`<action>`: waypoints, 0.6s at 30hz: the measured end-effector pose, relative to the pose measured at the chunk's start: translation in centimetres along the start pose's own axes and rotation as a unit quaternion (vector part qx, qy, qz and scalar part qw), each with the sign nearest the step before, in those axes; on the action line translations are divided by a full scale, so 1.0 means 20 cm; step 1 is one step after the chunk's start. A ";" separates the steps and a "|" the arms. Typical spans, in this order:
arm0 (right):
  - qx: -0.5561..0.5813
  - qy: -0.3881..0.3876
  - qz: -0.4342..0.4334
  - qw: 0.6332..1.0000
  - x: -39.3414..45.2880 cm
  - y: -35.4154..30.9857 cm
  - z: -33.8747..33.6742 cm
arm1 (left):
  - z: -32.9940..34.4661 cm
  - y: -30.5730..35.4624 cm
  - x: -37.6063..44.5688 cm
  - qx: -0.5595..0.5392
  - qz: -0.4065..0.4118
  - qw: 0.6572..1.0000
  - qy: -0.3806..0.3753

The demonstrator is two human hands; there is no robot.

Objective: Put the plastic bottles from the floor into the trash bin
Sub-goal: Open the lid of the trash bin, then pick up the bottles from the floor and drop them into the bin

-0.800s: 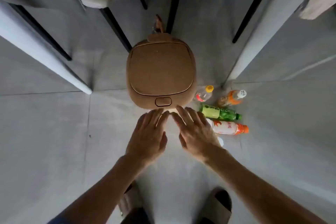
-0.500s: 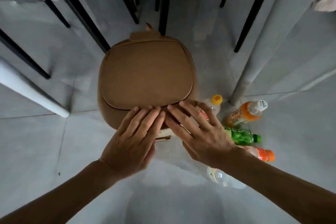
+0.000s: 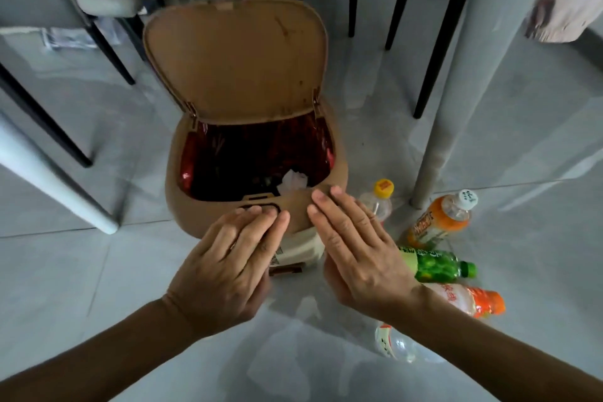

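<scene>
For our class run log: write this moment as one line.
bin lid: open | left hand: on latch, empty | right hand: on rim, empty | bottles: on floor

Two bare forearms, no sleeves in frame. Left hand (image 3: 225, 266) and right hand (image 3: 357, 251) both bare: no gloves, no watch, no bracelet at either wrist. Nails short, unpainted. Possible thin ring on a left finger, too blurred to tell. Knuckle creases and tendons visible on both hand backs.

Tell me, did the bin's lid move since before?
Yes. The lid has swung up and back, away from the bin's front rim, so it now stands open and the red bag inside shows.
</scene>
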State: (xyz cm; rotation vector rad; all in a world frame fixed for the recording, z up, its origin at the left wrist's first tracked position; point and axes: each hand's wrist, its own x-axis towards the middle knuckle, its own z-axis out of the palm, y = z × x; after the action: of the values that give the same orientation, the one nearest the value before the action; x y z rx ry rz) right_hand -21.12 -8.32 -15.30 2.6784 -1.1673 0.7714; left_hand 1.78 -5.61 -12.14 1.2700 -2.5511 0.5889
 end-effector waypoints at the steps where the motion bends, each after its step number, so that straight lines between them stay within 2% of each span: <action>1: -0.003 -0.005 0.004 1.000 0.00 -0.01 0.00 | -0.01 -0.02 0.00 0.011 0.013 1.000 -0.009; 6: -0.010 -0.022 0.002 1.000 -0.01 0.01 -0.03 | -0.05 -0.03 0.01 0.051 0.036 0.998 -0.027; 10: 0.023 -0.018 0.025 0.999 -0.03 0.02 -0.06 | -0.06 0.06 0.09 0.023 0.034 0.999 -0.034; 14: 0.048 -0.001 0.119 0.992 -0.06 0.12 -0.11 | -0.09 0.15 0.23 -0.021 0.080 0.996 -0.022; 18: 0.033 -0.044 0.218 0.974 -0.13 0.30 -0.12 | -0.05 0.28 0.44 -0.065 0.114 0.991 -0.012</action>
State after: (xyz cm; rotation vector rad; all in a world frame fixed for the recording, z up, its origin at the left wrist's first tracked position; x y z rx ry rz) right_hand -27.88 -10.17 -15.12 2.5569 -1.8202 0.7601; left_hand -7.88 -8.31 -9.30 0.9578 -2.7248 0.4439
